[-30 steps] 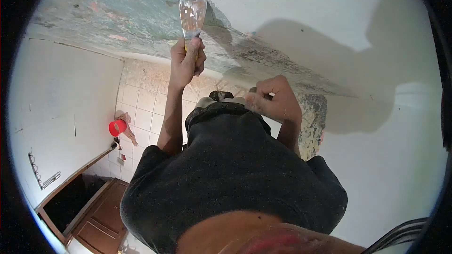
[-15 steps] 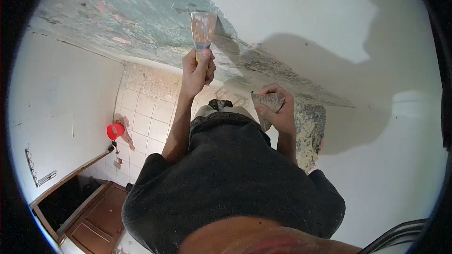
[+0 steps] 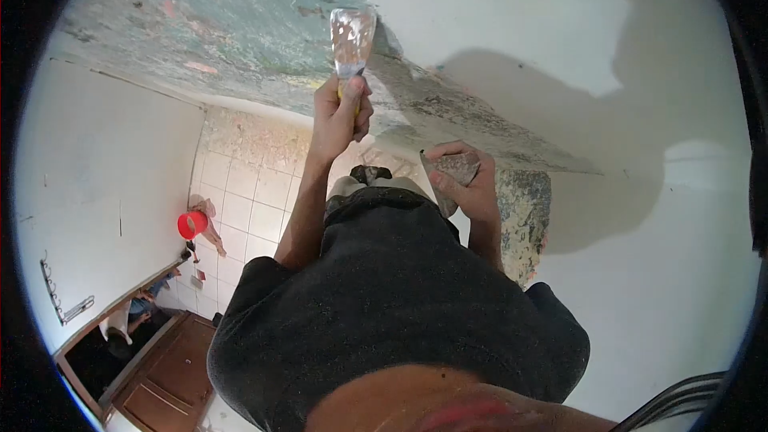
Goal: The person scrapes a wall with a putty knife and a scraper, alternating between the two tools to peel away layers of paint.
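Note:
My left hand [image 3: 342, 116] is closed round the yellow handle of a putty knife [image 3: 352, 40]. Its wide blade, smeared with white and brown, points up at the wall [image 3: 264, 24], where teal, patchy old paint meets a smooth white coat. Lower and to the right, my right hand [image 3: 468, 188] grips a flat, grey, plaster-caked piece [image 3: 456, 166] with a straight edge, in front of my waist. My fingers cover part of this piece, and I cannot tell its kind.
A red bucket [image 3: 191, 225] stands on the tiled floor [image 3: 240, 192] beside a pinkish cloth [image 3: 212, 234]. A bare rough patch [image 3: 524, 224] marks the wall at right. At lower left, a person [image 3: 128, 324] is in the doorway by a brown door [image 3: 164, 368].
The putty knife has moved slightly up and right, its blade now facing me more. My right hand has shifted slightly left. A person has appeared in the doorway.

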`<move>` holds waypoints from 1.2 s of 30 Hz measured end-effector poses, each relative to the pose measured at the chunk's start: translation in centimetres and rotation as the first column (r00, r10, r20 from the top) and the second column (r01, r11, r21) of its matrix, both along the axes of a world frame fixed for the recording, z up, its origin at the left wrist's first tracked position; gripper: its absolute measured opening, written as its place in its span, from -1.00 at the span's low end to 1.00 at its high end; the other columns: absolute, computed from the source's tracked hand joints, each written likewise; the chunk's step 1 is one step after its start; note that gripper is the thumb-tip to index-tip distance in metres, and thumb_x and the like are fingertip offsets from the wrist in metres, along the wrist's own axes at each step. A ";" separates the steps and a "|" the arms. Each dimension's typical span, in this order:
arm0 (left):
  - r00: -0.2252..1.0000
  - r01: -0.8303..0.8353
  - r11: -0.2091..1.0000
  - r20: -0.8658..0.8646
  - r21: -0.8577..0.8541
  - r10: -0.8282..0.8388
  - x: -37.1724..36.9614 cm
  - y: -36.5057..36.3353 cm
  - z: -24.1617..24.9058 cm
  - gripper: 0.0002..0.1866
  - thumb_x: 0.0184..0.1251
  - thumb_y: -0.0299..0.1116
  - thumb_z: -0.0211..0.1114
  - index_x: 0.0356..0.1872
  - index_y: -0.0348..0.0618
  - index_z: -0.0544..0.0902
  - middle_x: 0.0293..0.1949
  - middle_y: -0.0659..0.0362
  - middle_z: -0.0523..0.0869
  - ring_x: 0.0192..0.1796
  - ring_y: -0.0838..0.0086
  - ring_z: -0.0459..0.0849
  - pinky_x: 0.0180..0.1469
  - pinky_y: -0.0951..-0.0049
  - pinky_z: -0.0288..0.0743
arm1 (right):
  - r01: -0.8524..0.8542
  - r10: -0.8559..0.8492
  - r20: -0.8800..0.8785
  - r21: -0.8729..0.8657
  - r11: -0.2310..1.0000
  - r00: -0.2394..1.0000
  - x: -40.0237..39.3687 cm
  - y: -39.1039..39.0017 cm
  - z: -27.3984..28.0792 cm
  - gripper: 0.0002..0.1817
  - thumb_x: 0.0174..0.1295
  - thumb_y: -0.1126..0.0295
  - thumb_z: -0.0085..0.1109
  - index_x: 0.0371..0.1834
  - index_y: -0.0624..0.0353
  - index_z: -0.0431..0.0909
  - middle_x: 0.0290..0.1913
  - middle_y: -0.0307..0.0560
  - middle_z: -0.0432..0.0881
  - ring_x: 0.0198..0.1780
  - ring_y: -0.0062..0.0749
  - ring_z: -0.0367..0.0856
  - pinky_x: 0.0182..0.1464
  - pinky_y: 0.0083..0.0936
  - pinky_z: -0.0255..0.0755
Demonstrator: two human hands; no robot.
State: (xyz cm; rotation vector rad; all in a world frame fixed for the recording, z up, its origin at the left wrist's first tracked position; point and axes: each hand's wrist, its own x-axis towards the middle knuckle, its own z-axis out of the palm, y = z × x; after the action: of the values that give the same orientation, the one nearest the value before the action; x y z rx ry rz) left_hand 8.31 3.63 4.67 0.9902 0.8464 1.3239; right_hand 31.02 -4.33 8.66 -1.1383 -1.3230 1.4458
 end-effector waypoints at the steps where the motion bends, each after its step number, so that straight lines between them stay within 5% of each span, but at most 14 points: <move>1: 0.999 0.003 1.000 0.049 -0.012 -0.003 -0.1 -0.2 0.2 -0.63 0.55 -0.09 0.07 -0.33 -0.22 0.45 -0.74 0.25 0.36 -0.80 0.65 0.27 -0.81 0.59 0.10 | 0.005 -0.005 0.007 -0.003 1.000 1.000 0.0 -0.1 0.1 -0.75 0.06 0.48 0.38 -0.16 0.23 0.66 -0.23 -0.17 0.69 -0.21 -0.57 0.59 -0.11 -0.51 0.48; 16: 1.000 0.000 1.000 0.006 0.029 -0.001 -0.2 0.1 1.0 -0.56 0.56 0.02 -0.01 -0.40 -0.14 0.42 -0.74 0.28 0.32 -0.82 0.67 0.20 -0.81 0.61 0.06 | 0.010 -0.017 0.062 0.124 0.992 0.998 0.0 0.1 0.4 -0.78 0.06 0.48 0.37 -0.19 0.22 0.68 -0.23 -0.17 0.70 -0.20 -0.57 0.59 -0.10 -0.52 0.48; 19: 0.999 -0.011 1.000 0.041 0.015 0.010 0.4 0.2 1.4 -0.56 0.56 0.02 -0.01 -0.41 -0.14 0.41 -0.75 0.28 0.32 -0.82 0.67 0.20 -0.81 0.59 0.05 | 0.002 -0.002 0.002 0.011 1.000 1.000 0.0 0.2 0.3 -0.77 0.05 0.48 0.37 -0.19 0.22 0.68 -0.23 -0.17 0.70 -0.20 -0.57 0.59 -0.09 -0.51 0.48; 25: 0.994 0.005 1.000 0.105 -0.010 -0.004 0.4 0.1 1.4 -0.64 0.58 -0.10 0.01 -0.35 -0.17 0.43 -0.74 0.26 0.34 -0.81 0.65 0.26 -0.80 0.57 0.09 | -0.002 0.000 0.011 0.118 0.993 1.000 -0.2 0.3 0.2 -0.76 0.05 0.48 0.37 -0.18 0.22 0.68 -0.25 -0.19 0.70 -0.21 -0.58 0.59 -0.07 -0.51 0.47; 36: 0.995 0.029 1.000 0.099 0.006 -0.030 0.5 0.2 1.0 -0.63 0.57 -0.05 0.03 -0.32 -0.17 0.44 -0.75 0.27 0.32 -0.80 0.65 0.25 -0.79 0.59 0.08 | 0.006 -0.006 0.002 0.014 1.000 1.000 -0.6 0.4 0.8 -0.75 0.01 0.50 0.42 -0.21 0.27 0.68 -0.24 -0.17 0.70 -0.20 -0.55 0.60 -0.09 -0.51 0.46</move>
State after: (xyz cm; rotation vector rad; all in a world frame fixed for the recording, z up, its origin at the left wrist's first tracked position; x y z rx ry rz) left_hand 8.81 3.79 5.64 0.9296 0.7514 1.3389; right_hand 30.45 -3.95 9.49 -1.1340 -1.3285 1.4289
